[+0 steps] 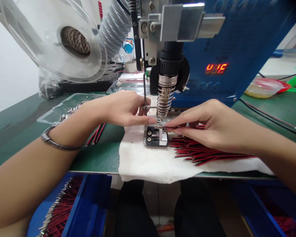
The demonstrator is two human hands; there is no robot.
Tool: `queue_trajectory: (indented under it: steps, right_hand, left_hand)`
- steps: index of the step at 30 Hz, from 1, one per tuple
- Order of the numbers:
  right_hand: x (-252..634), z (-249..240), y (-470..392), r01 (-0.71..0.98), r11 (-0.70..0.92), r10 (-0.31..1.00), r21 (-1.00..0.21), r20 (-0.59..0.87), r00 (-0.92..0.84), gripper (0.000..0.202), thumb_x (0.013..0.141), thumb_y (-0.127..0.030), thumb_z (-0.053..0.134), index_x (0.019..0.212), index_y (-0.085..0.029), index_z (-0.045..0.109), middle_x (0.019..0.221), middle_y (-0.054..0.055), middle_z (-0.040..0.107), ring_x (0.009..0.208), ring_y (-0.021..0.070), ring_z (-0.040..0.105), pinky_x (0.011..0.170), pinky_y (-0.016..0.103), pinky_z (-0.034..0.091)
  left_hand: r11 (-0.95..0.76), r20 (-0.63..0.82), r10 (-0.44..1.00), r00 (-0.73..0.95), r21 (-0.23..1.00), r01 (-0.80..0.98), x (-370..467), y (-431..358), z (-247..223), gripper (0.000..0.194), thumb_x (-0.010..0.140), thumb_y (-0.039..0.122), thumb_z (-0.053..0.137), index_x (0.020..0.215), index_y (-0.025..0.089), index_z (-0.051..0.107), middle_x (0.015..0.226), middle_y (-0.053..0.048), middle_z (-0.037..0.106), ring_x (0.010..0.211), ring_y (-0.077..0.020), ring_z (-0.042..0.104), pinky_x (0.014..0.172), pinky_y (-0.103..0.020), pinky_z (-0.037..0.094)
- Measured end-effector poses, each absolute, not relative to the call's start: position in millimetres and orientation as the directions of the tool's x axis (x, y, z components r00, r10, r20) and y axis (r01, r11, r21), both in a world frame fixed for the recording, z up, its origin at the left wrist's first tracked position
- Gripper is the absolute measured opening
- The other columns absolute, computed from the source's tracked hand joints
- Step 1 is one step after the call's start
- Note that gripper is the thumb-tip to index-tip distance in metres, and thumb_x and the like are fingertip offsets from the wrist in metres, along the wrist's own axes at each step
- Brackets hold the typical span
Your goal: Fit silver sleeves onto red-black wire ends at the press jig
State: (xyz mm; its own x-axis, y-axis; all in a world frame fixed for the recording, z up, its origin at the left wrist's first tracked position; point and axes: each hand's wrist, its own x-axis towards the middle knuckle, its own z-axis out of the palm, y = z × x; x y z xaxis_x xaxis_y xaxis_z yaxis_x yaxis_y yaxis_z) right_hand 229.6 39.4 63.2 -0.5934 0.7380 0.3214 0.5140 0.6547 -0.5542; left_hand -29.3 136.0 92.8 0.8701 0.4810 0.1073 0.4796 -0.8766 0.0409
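Note:
My right hand (207, 126) pinches a thin red-and-black wire (171, 127) between thumb and fingertips. The wire's end points left into a small black fixture (151, 140) with silver metal parts. On the fixture's other side is my left hand (128, 108), its thumb at the fixture's top edge and its other fingers curled beside a thin upright rod. Whatever its fingertips press or hold is too small and hidden to name. Straight above the fixture hangs the soldering head (166, 95) of the machine, wrapped in a coil spring, its tip close to both hands.
A pile of red-and-black wires (194, 151) lies on a white cloth (143, 164) under my right hand. Left are a clear tray (54, 107) of metal connectors and a few wires (96, 135). A blue control box (212, 42) stands behind; blue bins (88, 204) sit below the table.

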Motion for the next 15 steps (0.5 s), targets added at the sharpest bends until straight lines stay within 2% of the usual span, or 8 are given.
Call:
queue_trajectory:
  steps: [3, 8, 12, 15]
  right_hand:
    - [229.7, 64.3, 40.0, 0.515, 0.648, 0.742, -0.561, 0.314, -0.592, 0.028, 0.099, -0.022, 0.067, 0.117, -0.024, 0.088, 0.109, 0.001, 0.087, 0.087, 0.0187, 0.082, 0.076, 0.024, 0.058]
    - [227.0, 62.9, 40.2, 0.515, 0.651, 0.744, -0.558, 0.333, -0.579, 0.028, 0.1, -0.024, 0.064, 0.113, -0.022, 0.089, 0.104, 0.001, 0.087, 0.083, 0.0178, 0.081, 0.073, 0.025, 0.056]
    - [226.0, 59.1, 39.3, 0.534, 0.652, 0.752, -0.538, 0.37, -0.545, 0.023, 0.099, -0.026, 0.067, 0.104, -0.02, 0.089, 0.096, 0.0, 0.087, 0.075, 0.0158, 0.077, 0.068, 0.026, 0.053]
    - [224.9, 57.3, 39.2, 0.548, 0.658, 0.751, -0.517, 0.398, -0.527, 0.02, 0.098, -0.026, 0.068, 0.099, -0.02, 0.088, 0.089, -0.001, 0.086, 0.069, 0.0143, 0.073, 0.065, 0.027, 0.051]
  left_hand:
    - [-0.859, 0.013, 0.508, 0.861, 0.08, 0.505, -28.5, 136.5, 93.3, 0.047, 0.097, 0.063, 0.055, 0.094, 0.02, 0.075, 0.072, -0.005, 0.072, 0.06, -0.0176, 0.059, 0.06, -0.032, 0.04]
    - [-0.849, 0.004, 0.523, 0.852, 0.093, 0.521, -27.8, 137.0, 93.8, 0.051, 0.096, 0.066, 0.055, 0.092, 0.019, 0.073, 0.075, -0.006, 0.073, 0.063, -0.0183, 0.061, 0.06, -0.032, 0.038]
    - [-0.845, -0.012, 0.528, 0.849, 0.093, 0.527, -27.7, 136.4, 94.0, 0.051, 0.096, 0.065, 0.054, 0.1, 0.018, 0.075, 0.08, -0.008, 0.074, 0.066, -0.0196, 0.062, 0.062, -0.033, 0.041]
    - [-0.844, -0.016, 0.53, 0.848, 0.086, 0.53, -27.8, 136.1, 93.8, 0.053, 0.096, 0.066, 0.053, 0.099, 0.018, 0.076, 0.075, -0.007, 0.073, 0.064, -0.0188, 0.061, 0.061, -0.032, 0.04]
